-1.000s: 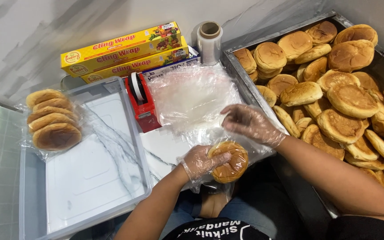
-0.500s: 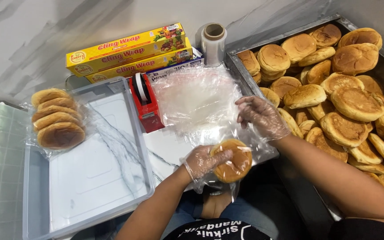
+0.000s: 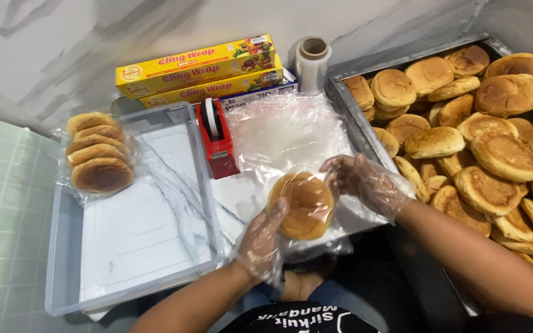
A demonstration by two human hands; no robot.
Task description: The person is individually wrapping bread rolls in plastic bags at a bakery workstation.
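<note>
Left hand is cupping a bun from 7 o'clock, fingers curled around it; right hand is pinching the clear bag at its 2 o'clock edge.

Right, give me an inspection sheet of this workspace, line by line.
Surface: white marbled top, part covered by clear plastic bags.
Job's things: round bun held against a clear bag; metal tray heaped with buns on the right.
Clutter: clear plastic bin holding a bagged stack of buns; red tape dispenser; yellow wrap boxes; film roll.
Hands: left hand under the bun; right hand at the bag's edge; both in clear gloves.
Cables: nothing seen.
Surroundings: pale wall, green tiled floor.
</note>
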